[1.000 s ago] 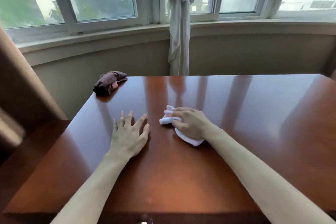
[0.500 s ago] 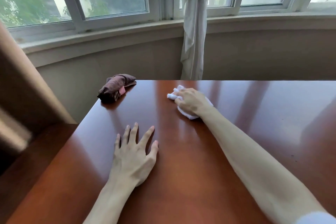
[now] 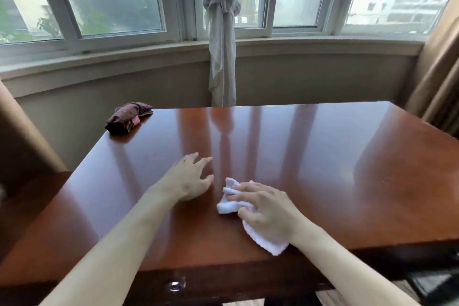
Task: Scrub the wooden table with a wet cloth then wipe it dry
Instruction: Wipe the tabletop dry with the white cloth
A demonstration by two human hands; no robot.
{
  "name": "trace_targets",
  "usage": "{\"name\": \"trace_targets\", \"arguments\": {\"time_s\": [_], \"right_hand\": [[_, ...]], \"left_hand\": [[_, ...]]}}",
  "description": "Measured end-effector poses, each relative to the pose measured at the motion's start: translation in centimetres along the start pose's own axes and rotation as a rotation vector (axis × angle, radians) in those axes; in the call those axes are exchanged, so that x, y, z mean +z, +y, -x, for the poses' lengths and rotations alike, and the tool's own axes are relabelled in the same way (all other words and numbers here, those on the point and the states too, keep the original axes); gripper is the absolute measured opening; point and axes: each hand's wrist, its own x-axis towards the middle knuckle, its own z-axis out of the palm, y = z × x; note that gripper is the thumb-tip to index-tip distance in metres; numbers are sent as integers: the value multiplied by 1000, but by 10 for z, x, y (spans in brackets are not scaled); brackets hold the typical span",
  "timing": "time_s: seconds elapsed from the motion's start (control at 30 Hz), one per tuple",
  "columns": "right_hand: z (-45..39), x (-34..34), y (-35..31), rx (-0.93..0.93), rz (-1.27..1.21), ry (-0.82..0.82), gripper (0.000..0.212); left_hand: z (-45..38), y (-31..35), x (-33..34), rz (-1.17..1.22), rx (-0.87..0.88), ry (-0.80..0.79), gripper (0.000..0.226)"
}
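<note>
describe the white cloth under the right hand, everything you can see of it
The white cloth is small, soft and terry-like, crumpled rather than folded flat. It lies on the glossy wooden table near the front edge. The right hand rests on top and presses it down, fingers spread over its bunched far end, thumb against its left side. One corner trails out toward the table's front edge, below the wrist. Whether it is wet cannot be told. The left hand lies beside it, not touching.

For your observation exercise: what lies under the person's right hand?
A crumpled white cloth lies under the right hand, on the wooden table. The cloth's middle is hidden.
</note>
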Motion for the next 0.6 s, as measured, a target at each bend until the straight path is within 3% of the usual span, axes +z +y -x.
{"name": "trace_targets", "arguments": {"time_s": [0.1, 0.17, 0.3, 0.4, 0.53, 0.6], "right_hand": [[2, -37, 77, 369, 66, 70, 50], [4, -50, 106, 511, 86, 103, 52], [46, -25, 50, 353, 159, 108, 54], [69, -25, 28, 253, 77, 40, 56], [32, -47, 83, 488, 112, 104, 48], [25, -42, 85, 516, 176, 140, 51]], "left_hand": [[19, 50, 17, -37, 114, -28, 64], [32, 76, 23, -68, 155, -32, 64], [43, 100, 35, -119, 163, -68, 66], [39, 105, 41, -165, 146, -111, 63], [41, 103, 42, -199, 151, -111, 62], [42, 102, 41, -201, 153, -99, 62]]}}
